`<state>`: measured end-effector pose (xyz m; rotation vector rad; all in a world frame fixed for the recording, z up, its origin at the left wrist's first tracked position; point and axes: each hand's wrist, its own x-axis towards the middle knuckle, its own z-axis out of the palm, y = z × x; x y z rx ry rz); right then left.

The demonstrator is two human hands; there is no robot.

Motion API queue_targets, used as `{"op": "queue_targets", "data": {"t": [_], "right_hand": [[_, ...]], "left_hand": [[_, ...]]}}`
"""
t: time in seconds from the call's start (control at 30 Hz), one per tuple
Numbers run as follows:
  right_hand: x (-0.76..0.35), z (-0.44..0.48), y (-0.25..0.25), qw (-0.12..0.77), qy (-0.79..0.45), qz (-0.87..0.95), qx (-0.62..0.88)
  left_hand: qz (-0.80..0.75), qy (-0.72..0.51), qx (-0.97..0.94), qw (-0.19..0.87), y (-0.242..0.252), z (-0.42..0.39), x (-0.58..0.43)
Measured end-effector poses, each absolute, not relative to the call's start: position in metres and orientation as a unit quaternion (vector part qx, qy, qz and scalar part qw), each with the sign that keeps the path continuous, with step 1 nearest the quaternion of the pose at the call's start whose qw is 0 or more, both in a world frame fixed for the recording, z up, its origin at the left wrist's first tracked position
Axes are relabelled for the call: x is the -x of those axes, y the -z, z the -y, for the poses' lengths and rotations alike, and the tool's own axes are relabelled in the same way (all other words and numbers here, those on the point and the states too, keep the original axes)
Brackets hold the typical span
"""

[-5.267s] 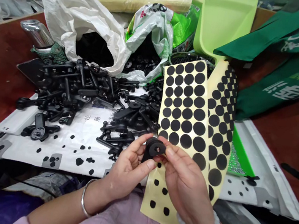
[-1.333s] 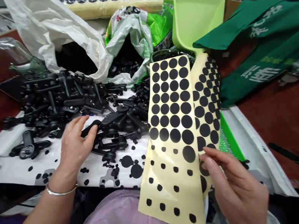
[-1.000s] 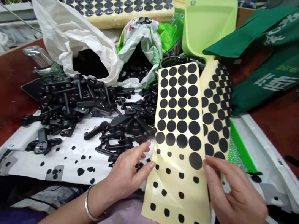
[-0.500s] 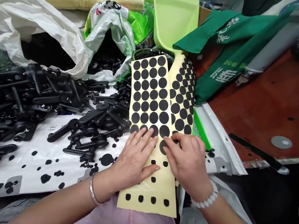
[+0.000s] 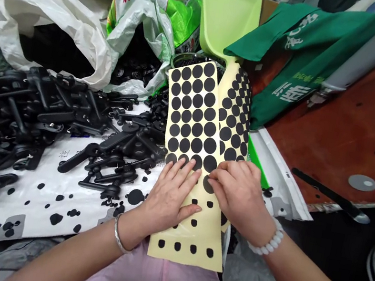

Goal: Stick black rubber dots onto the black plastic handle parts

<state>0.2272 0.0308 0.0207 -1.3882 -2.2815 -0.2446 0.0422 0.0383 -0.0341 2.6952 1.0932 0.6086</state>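
Note:
A yellow backing sheet of round black stickers lies under both hands, and a second strip lies beside it. My left hand rests flat on the sheet, fingers spread. My right hand lies close beside it, its fingertips at the edge of a black sticker. Whether that sticker is lifted or pinched is hidden by the fingers. A heap of black plastic lever parts lies to the left of my hands.
The parts sit on a white printed sheet dotted with black stickers. Behind are a white plastic bag, a lime dustpan and a green cloth bag. A reddish table top stretches right, with a black strip on it.
My right fingertips have shifted up and onto the black sticker's edge. My left hand stays nearly still on the sheet. The view has tilted slightly.

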Motion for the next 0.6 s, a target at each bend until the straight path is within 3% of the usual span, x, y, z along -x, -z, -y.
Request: {"op": "queue_targets", "data": {"t": [0.33,0.6], "right_hand": [[-0.228,-0.015,0.008,0.256,0.202,0.815,0.479],[-0.240,0.021,-0.009,0.351,0.051,0.793,0.495]], "left_hand": [[-0.372,-0.205,-0.899,0.105,0.032,-0.037,-0.041],[-0.372,-0.211,-0.892,0.147,0.032,-0.037,-0.042]]}}
